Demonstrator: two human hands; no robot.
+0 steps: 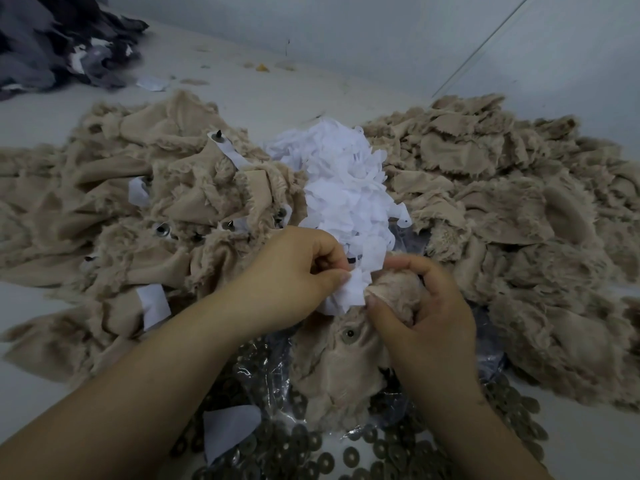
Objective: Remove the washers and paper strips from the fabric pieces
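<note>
Both bare forearms are reaching forward, converging at the centre. The left hand is curling its fingers, thumb and forefinger pinching together at its right edge. The right hand is curling thumb and fingers inward, facing the left hand, fingertips nearly touching.

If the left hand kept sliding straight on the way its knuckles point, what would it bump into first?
Probably the white paper strip the left hand already pinches, then almost at once the fluffy beige fabric piece gripped by the right hand. Depth is hard to judge here.
</note>
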